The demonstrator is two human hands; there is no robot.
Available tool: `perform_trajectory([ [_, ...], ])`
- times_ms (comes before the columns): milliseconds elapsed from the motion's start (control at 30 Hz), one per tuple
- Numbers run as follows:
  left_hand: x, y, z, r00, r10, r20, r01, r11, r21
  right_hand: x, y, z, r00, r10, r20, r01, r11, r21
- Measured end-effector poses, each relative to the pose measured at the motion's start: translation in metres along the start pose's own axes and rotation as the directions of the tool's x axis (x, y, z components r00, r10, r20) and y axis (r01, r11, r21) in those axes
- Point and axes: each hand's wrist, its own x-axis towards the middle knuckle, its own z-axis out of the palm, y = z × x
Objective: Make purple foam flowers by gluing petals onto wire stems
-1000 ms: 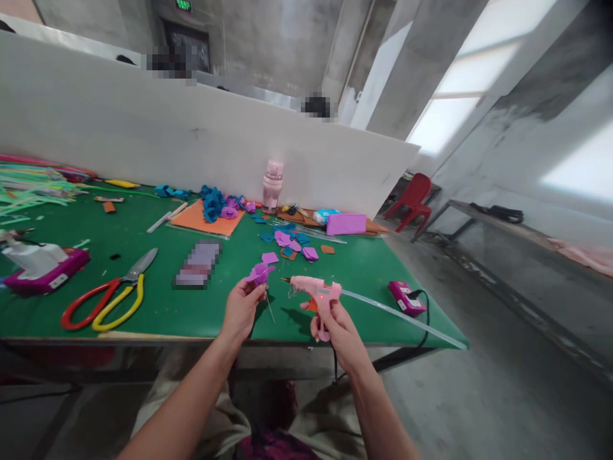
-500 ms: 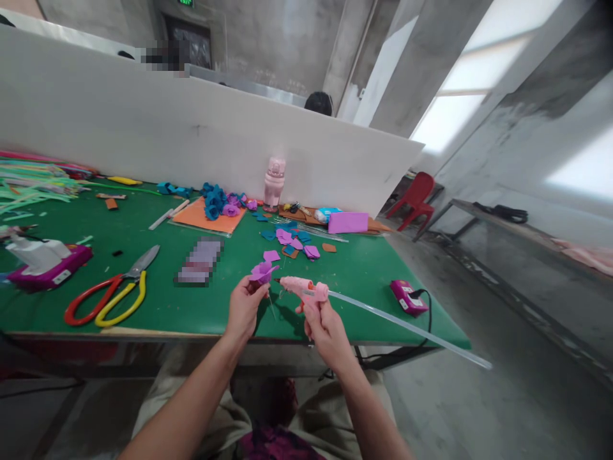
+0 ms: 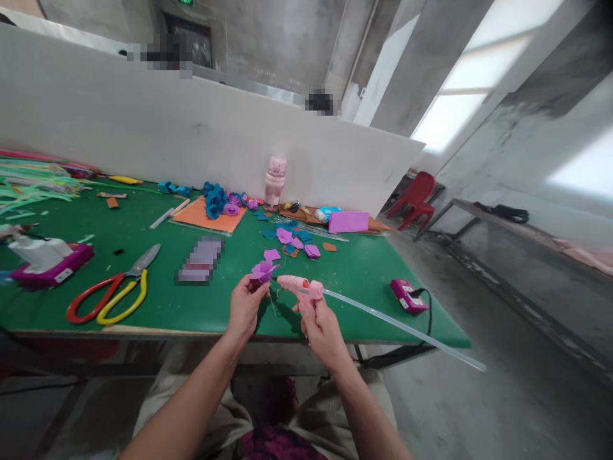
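Between the fingers of my left hand [image 3: 245, 306] is a purple paper flower [image 3: 262, 271] with a thin wire stem slanting down below it. My right hand [image 3: 318, 326] is wrapped round the handle of a pink glue gun [image 3: 297, 287]. The gun's nozzle points left, right beside the flower's lower petals; whether it touches them I cannot tell. A long clear glue stick [image 3: 402, 326] sticks out of the gun's back end, reaching past the table's front edge. Purple, blue and brown cut pieces [image 3: 297, 243] lie scattered just beyond my hands.
On the green table [image 3: 158, 306] lie red-and-yellow-handled scissors [image 3: 112, 291] and a blurred-out phone-like object [image 3: 200, 259]. Blue and purple flowers [image 3: 215, 201] rest on an orange sheet. A pink bottle [image 3: 274, 184] stands against the white partition [image 3: 201, 128]. Purple power sockets [image 3: 408, 297] sit at both sides.
My right hand has moved the glue gun slightly left, bringing its nozzle closer to the flower. My left hand and the flower have stayed almost in place.
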Motion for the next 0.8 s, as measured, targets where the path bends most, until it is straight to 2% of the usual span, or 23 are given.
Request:
perform_trajectory([
  [567, -0.0001, -0.0002, 0.0006, 1.000, -0.016, -0.004, 0.016, 1.000, -0.026, 0.0024, -0.0008, 0.0032, 1.000, -0.013, -0.021, 0.014, 0.999, 0.041],
  [800, 0.0005, 0.0001, 0.0006, 1.000, -0.016, -0.002, 0.016, 1.000, -0.021, 0.0022, -0.0031, 0.0026, 1.000, 0.000, -0.014, -0.001, 0.997, -0.075],
])
